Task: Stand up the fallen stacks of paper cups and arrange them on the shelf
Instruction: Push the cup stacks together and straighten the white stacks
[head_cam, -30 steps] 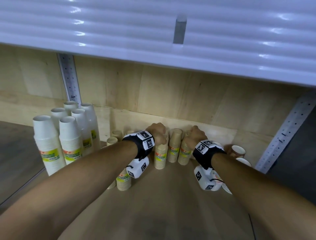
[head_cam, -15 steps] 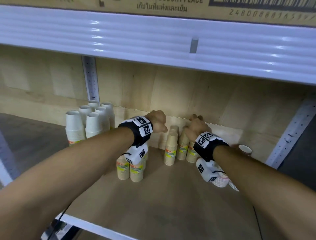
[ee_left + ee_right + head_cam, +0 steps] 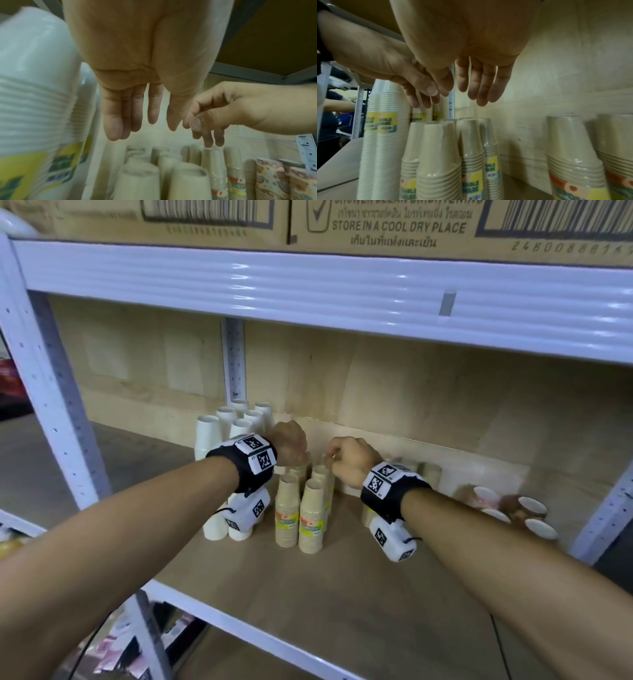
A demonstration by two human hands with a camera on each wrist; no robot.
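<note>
Several upright stacks of tan paper cups stand in a cluster mid-shelf. My left hand and right hand hover side by side just above their tops. In the left wrist view my left hand hangs with straight fingers and holds nothing. In the right wrist view my right hand hangs loosely above the tan stacks, also with nothing in it. Patterned cup stacks lie fallen at the right end of the shelf.
Tall white cup stacks stand upright at the left behind my left wrist. More tan stacks stand against the back wall. The shelf board is bare in front. A white beam with cardboard boxes runs overhead.
Both hands have let go of the tan stacks' tops and lifted a little above them. The head view has drawn back, so more of the shelf frame shows.
</note>
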